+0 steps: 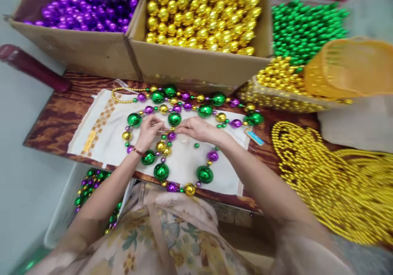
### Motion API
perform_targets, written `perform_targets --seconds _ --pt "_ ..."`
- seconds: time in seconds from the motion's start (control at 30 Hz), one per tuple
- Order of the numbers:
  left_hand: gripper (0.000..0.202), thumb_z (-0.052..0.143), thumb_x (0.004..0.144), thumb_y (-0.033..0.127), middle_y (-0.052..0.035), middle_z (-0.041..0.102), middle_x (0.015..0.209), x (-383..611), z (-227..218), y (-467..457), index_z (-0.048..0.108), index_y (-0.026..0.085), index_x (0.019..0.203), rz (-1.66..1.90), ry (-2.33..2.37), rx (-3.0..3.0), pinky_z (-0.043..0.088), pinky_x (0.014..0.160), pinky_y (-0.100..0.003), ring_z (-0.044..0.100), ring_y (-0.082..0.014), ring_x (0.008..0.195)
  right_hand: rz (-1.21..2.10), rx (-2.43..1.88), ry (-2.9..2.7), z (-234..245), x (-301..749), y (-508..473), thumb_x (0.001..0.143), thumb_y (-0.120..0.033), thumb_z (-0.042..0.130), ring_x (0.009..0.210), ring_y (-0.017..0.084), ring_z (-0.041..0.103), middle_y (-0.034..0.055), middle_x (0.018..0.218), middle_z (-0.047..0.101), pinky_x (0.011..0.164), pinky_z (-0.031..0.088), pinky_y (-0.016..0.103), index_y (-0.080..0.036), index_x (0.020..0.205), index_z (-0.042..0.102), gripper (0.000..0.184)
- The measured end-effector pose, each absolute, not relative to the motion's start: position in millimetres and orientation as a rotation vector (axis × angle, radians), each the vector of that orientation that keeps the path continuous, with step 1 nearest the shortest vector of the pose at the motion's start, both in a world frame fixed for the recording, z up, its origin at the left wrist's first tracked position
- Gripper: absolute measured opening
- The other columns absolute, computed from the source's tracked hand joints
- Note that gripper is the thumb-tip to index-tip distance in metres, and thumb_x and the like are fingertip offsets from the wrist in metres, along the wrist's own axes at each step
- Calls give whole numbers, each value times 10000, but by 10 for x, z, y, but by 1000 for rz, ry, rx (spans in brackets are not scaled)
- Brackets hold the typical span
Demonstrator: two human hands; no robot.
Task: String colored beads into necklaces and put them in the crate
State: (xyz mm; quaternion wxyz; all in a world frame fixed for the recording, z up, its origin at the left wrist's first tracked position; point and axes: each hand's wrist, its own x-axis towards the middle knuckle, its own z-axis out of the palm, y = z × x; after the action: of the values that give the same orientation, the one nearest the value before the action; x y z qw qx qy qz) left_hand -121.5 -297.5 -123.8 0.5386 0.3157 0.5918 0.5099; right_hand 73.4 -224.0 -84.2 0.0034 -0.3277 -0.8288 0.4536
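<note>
A strand of green, purple and gold beads (161, 171) lies in loops on a white cloth (181, 160). My left hand (150, 132), wearing a beaded bracelet, is closed in a pinch at the strand's inner line, beside a big green bead (175, 118). From the other side, my right hand (196, 128) also pinches the strand near a purple bead (171, 136). Both sets of fingertips almost meet; the fine part between them is too small to make out. A loose small green bead (196, 145) rests below my right hand.
Cardboard boxes of purple beads (89, 11) and gold beads (202, 19) stand behind the cloth. To the right are an orange basket (319, 70) and a pile of gold bead strands (325, 185). A white bin (63, 209) with finished-looking strands sits lower left, below the wooden tabletop (55, 123).
</note>
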Motion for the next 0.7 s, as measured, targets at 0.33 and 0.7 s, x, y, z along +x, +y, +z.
perform_targets --seconds 0.33,0.7 --pt "188 749 738 273 20 632 649 -882 -686 -3003 587 180 762 1133 1314 1210 532 585 -222 635 -115 593 1058 -1811 -2153 -1124 2894 -2800 936 -397 537 771 189 637 63 862 720 706 450 281 -142 994 709 313" --pt "103 572 877 177 19 631 705 1305 -474 -3639 547 208 782 190 509 1932 418 588 -242 575 -127 639 378 -1769 -2411 -1117 3228 -2955 997 -320 440 1005 283 583 156 1067 686 898 416 389 -148 1156 702 352"
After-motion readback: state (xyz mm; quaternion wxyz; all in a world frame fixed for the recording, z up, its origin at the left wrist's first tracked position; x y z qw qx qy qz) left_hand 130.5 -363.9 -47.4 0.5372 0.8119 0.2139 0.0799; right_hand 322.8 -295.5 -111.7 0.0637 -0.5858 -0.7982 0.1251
